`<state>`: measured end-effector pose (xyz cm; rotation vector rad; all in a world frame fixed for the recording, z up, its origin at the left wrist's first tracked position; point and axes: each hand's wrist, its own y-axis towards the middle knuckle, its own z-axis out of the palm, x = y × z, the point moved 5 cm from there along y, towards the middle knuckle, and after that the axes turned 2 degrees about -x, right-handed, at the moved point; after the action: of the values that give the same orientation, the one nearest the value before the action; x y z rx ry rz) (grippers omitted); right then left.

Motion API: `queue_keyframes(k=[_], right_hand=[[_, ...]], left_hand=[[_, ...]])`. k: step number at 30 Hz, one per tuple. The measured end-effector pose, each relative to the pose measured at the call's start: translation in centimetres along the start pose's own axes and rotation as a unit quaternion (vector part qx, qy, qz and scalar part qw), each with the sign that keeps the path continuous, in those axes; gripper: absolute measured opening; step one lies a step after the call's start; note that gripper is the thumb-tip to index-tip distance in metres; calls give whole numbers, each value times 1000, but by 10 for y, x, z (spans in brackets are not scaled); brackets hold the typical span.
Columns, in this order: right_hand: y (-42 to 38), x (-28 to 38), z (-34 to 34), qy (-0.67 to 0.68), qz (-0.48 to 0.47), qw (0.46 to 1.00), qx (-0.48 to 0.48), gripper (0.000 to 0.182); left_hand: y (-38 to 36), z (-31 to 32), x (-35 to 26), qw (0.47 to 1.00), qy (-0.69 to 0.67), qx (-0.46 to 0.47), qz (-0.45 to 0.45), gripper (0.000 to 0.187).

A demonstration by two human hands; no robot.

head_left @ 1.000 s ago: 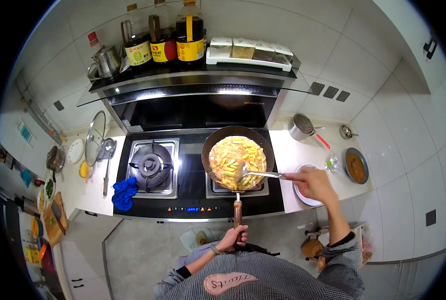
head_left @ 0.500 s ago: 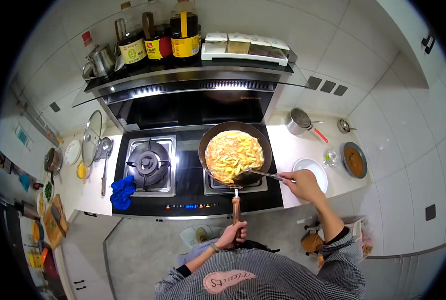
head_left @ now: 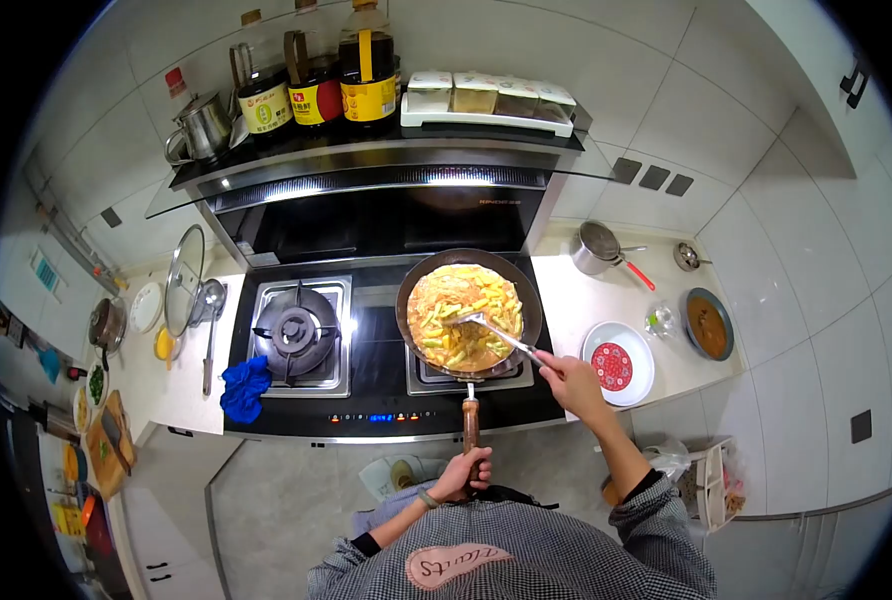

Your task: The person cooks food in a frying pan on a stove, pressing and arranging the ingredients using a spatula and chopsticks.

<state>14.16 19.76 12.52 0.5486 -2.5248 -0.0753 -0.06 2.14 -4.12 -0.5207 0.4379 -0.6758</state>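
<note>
My left hand (head_left: 460, 474) is closed around the wooden handle of a frying pan (head_left: 532, 312), which sits on the right burner. In my right hand (head_left: 576, 388) is the handle of a metal spatula (head_left: 511, 340), and its blade rests on the food. Yellow pieces in an orange-red sauce (head_left: 456, 310) fill most of the pan. Just right of my right hand stands a white bowl (head_left: 606, 335) with a red patterned bottom.
Left of the pan is a bare burner (head_left: 296, 328) with a blue cloth (head_left: 245, 388) beside it. A saucepan (head_left: 596, 248) and a bowl of brown sauce (head_left: 707, 325) stand on the right counter. Sauce bottles (head_left: 368, 65) line the shelf above; a cutting board (head_left: 106, 440) lies far left.
My right hand has moved left and slightly down, carrying the spatula blade from the pan's near right edge up to the middle of the food. The white bowl's red bottom is now uncovered.
</note>
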Motion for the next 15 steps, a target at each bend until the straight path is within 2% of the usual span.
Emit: queue_keyframes(k=[7,10,13,15], right_hand=[[-28,13,-26,-41,-7,999,34,29],[-30,14,-10,-82,-14,997,-3,29],[-30,14,-9,-58,12,998,-33,30],[-31,19,-9,-59,-9,996,-59,30]], left_hand=[[1,-3,-1,1000,18,-14,5,24],[2,-2,0,1000,10,-2,-3,25],[1,0,-3,1000,18,-3,-2,25],[-1,0,-3,1000,27,-12,0,25]])
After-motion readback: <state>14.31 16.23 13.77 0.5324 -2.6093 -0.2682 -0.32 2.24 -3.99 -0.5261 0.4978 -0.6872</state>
